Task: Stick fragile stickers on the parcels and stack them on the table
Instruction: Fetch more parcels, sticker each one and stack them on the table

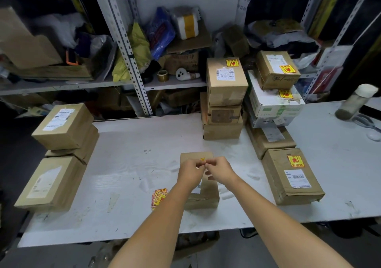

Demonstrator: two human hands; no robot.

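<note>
Fingers [198, 165] of left hand [190, 172] and right hand [220, 171] pinch 1 yellow-and-red fragile sticker [202, 160] over a plain brown parcel [208, 194].

The middle parcel [206, 193] is plain brown cardboard, the sticker [202, 160] held over it yellow and red like the loose stickers [159, 196] beside it, the table [134, 174] scuffed white, the box [272, 104] at right white with green print, the shelf post [132, 61] grey with punched holes, the bag [161, 34] blue.
</note>
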